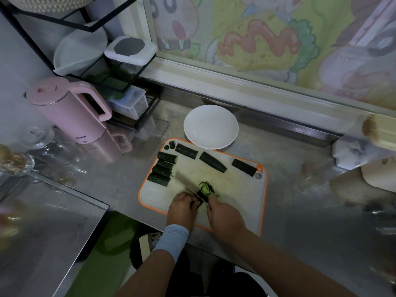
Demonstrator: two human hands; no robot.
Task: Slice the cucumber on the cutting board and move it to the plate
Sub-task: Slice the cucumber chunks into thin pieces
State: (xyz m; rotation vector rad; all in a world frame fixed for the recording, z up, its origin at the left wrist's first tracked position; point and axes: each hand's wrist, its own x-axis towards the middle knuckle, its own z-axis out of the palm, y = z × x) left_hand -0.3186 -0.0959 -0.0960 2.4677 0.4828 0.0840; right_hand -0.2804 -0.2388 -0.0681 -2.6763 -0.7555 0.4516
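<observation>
Steel surface (300, 200): dimpled; carries orange-edged cutting board (235, 189); pink kettle (70, 112) and rack (128, 67) at left.
Cucumber (201, 194): stub near board's front, slices just beside it; uncut chunks (162, 168) along back and left.
Left hand (182, 207): curled on stub.
Right hand (225, 217): grips knife (186, 186).
Tip: tuck fingertips, keep cuts thin and even.
Plate (211, 127): white, bare, just behind board.

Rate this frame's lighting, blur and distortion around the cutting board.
Head view: dim, flat light; fisheye bends the window sill; cutting board, plate and knife read sharp; glass jars at left smear; soft glare on the steel counter.
</observation>
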